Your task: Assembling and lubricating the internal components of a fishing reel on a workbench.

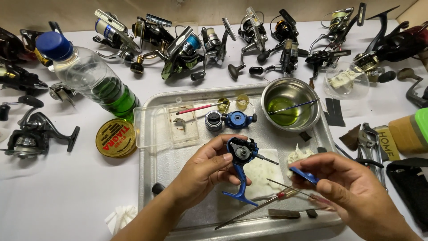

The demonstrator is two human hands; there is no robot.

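The white surface carries a metal tray, and everything below is placed from that tray. Beyond its far edge lies a row of assembled spinning reels; off its far left corner a clear bottle with green liquid lies tilted, and a nudge could roll it into the tray.

On the tray's far right corner stands a steel bowl of green fluid with a brush propped in it; a passing sleeve could tip it over the parts.

Over the tray's near half the left hand grips the blue reel body, opened side up, its stem pointing down. If that grip slackens, I judge the body could drop and shed small internal parts.

The right hand pinches a small blue part between thumb and fingers; it could slip and vanish among the tools lying along the tray's near edge.
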